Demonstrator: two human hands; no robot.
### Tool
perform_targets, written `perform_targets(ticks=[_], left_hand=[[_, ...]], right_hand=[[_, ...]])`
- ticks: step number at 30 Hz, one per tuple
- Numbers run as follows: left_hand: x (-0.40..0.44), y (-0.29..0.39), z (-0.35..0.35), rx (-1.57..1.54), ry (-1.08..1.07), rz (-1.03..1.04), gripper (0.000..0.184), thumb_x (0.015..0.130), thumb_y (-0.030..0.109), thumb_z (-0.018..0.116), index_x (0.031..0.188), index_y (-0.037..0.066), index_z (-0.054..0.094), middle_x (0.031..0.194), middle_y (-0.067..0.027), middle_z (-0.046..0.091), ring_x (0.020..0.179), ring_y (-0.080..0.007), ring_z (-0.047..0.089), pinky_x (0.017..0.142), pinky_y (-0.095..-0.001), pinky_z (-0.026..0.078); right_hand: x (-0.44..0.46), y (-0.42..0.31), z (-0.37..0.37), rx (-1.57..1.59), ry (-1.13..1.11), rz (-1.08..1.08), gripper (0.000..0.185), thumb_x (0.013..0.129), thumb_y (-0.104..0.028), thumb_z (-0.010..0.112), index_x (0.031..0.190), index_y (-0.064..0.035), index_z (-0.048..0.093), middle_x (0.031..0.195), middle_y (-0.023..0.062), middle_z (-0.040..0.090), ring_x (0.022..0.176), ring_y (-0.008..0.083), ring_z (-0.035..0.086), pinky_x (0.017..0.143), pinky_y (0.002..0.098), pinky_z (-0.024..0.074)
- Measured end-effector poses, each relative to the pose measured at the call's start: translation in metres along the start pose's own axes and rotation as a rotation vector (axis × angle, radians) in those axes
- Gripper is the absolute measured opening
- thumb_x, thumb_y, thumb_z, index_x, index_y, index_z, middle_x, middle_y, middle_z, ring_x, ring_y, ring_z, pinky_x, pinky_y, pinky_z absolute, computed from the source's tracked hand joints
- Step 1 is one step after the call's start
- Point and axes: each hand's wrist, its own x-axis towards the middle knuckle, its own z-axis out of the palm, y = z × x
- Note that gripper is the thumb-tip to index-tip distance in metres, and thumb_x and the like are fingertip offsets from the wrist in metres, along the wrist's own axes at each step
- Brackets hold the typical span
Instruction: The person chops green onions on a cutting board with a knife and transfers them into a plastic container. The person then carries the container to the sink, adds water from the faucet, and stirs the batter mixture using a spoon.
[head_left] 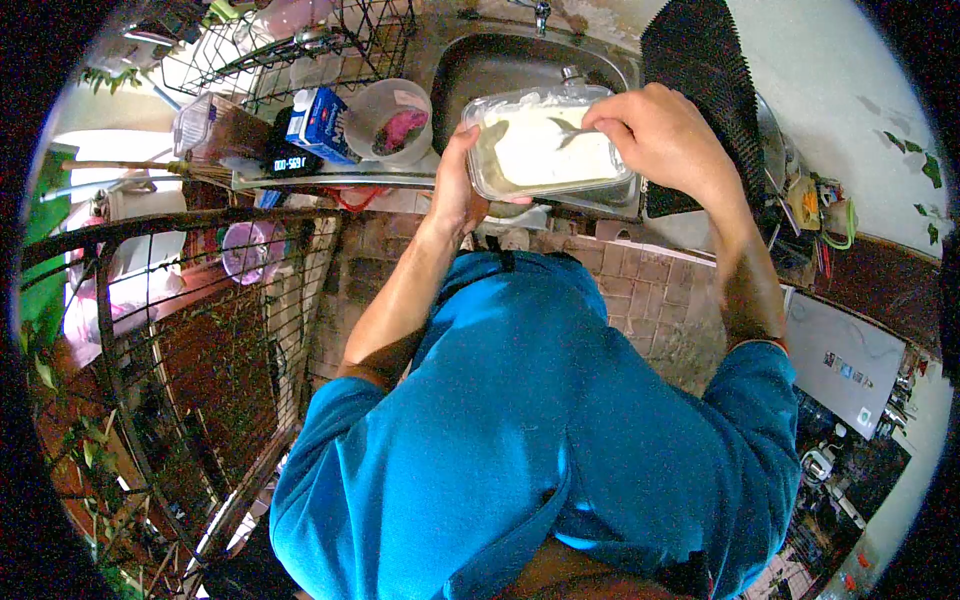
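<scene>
My left hand (pixel 458 192) grips the left end of a clear plastic container (pixel 555 188), its thumb over the rim and other fingers partly hidden underneath. Inside lies a smooth, creamy white food (pixel 530 160). In my right hand (pixel 665 135), pinched between thumb and fingers, is a metal spoon (pixel 572 132) whose end touches or sits just over the white food. The container is held over the front edge of a steel sink (pixel 455 70), close to my body.
Left of the sink stand a translucent tub (pixel 362 110) with something pink inside, a blue-and-white carton (pixel 325 125) and a black digital display (pixel 288 160). A wire dish rack (pixel 360 50) is behind them. A black ridged sheet (pixel 705 95) rises at right, near a faucet (pixel 541 18).
</scene>
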Motion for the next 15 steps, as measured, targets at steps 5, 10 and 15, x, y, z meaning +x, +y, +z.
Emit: perform_targets(ticks=[5,10,15], left_hand=[[0.001,0.004,0.001,-0.010,-0.035,0.049,0.056,0.095,0.045,0.042,0.141,0.014,0.039,0.133,-0.0146,0.055,0.114,-0.0339,0.062,0.064,-0.0515,0.062],[0.002,0.003,0.000,0.043,-0.014,0.053,0.064,0.094,0.051,0.041,0.142,0.009,0.038,0.135,-0.0161,0.053,0.116,-0.0359,0.060,0.065,-0.0494,0.063],[0.001,0.003,0.001,-0.006,-0.004,0.013,0.056,0.095,0.046,0.042,0.140,0.013,0.041,0.132,-0.0143,0.056,0.113,-0.0331,0.062,0.063,-0.0500,0.062]], right_hand=[[-0.001,-0.002,0.026,0.038,0.001,-0.126,0.017,0.088,-0.015,0.060,0.094,-0.0141,0.076,0.079,0.0157,0.070,0.075,0.0346,0.068,0.071,0.0445,0.0548],[-0.006,-0.003,0.001,-0.203,-0.087,-0.034,0.017,0.087,-0.016,0.060,0.094,-0.0145,0.076,0.078,0.0161,0.069,0.075,0.0347,0.068,0.071,0.0448,0.0549],[0.002,0.000,0.012,-0.004,0.019,-0.137,0.017,0.087,-0.015,0.060,0.094,-0.0137,0.076,0.077,0.0155,0.069,0.073,0.0345,0.068,0.067,0.0442,0.0537]])
